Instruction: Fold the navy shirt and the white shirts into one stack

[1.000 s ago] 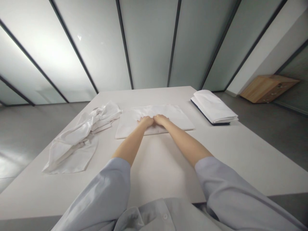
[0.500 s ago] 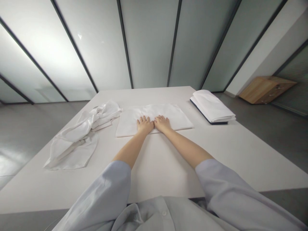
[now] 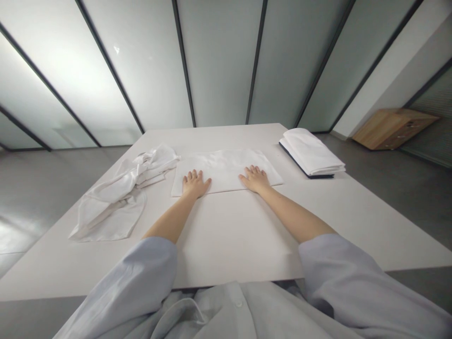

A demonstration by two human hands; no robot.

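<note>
A folded white cloth [image 3: 226, 169] lies flat in the middle of the table, its long near edge facing me. On its left part rests my left hand [image 3: 195, 183], palm down with the fingers spread. Toward its right end my right hand [image 3: 254, 179] lies flat as well, fingers apart. Neither hand grips anything. Small wrinkles show on the cloth beyond the hands.
Left of the folded cloth is a crumpled heap of white fabric [image 3: 116, 193]. A stack of folded white and dark cloth [image 3: 312, 153] sits on the right side of the white table [image 3: 233, 235]. A wooden cabinet [image 3: 391, 129] stands on the floor far right.
My hands, side by side at the middle of the cloth before, have slid apart: the left one leftward, the right one rightward. The cloth looks smoother between them.
</note>
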